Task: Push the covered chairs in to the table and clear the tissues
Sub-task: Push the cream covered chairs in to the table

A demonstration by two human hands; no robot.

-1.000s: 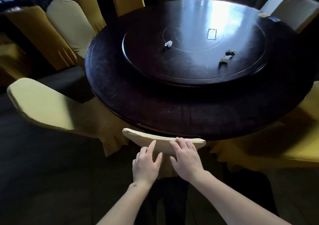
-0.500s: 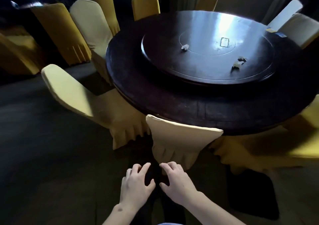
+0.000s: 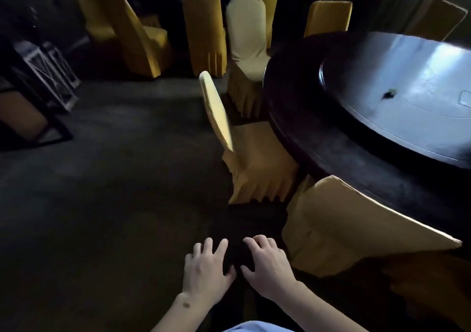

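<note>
The round dark table (image 3: 339,153) fills the right side, with a shiny turntable (image 3: 407,97) on top. One crumpled tissue (image 3: 390,94) lies on the turntable. A pale covered chair (image 3: 351,224) is tucked against the table's near edge at lower right. Another pale covered chair (image 3: 239,148) stands at the table's left side, its back angled away. My left hand (image 3: 206,270) and right hand (image 3: 267,265) hover side by side low in the middle, fingers loosely spread, holding nothing and touching nothing.
A cream chair (image 3: 247,43) and several yellow covered chairs (image 3: 204,31) stand at the back. A white-framed stand (image 3: 51,71) sits at far left. Dark open floor (image 3: 114,191) stretches to the left of the chairs.
My hands have come off the near chair's back and drawn away. The view has swung left, so the table now sits at the right and more floor shows.
</note>
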